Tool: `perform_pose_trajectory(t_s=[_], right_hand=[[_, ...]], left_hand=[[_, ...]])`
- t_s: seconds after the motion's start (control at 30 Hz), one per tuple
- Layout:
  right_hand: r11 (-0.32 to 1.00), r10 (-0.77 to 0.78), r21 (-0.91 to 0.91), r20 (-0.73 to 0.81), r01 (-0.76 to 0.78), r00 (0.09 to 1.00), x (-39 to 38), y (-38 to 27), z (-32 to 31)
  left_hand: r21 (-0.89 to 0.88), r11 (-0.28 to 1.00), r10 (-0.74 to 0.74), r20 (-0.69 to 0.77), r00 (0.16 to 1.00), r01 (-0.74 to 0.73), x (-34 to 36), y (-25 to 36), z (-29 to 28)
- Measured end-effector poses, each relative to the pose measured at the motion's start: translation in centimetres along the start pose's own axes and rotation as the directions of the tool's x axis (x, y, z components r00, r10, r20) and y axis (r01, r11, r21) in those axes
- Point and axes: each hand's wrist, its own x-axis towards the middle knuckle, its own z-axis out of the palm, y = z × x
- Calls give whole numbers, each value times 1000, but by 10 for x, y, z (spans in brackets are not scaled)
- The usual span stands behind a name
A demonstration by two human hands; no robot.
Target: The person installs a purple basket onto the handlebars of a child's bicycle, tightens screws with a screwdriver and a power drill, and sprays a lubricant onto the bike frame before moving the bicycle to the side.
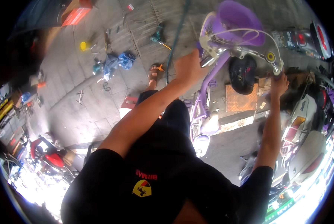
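Note:
A purple bicycle [205,86] stands just ahead and to the right of my body, its front end pointing away. My left hand [187,66] is closed around the left end of its silver handlebar [223,50]. On the right end, my right hand [280,86] wraps the grip, with the arm stretched forward. A purple basket [243,24] is mounted in front of the bar, with pale cables looping across it. Near the right grip sits a round yellow and black bell-like piece [270,56].
A black rounded object [242,74] and a rusty plate [242,98] lie right of the bicycle. White scooters [301,119] line the right. Leftward on the paving are a teal power tool [157,35], blue cloth [126,60] and several tools. A dark hose [174,41] crosses ahead.

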Motion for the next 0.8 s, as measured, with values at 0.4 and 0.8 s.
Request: perform_pose_trajectory(t_s=[0.4, 0.8], right_hand=[[993, -44, -104, 62, 50, 997, -17, 29, 10], [999, -44, 2, 77, 44, 996, -20, 43, 17]], left_hand=[[-187, 970, 175, 89, 981, -156, 2, -20, 8], [-142, 970, 187, -83, 979, -198, -2, -18, -2]])
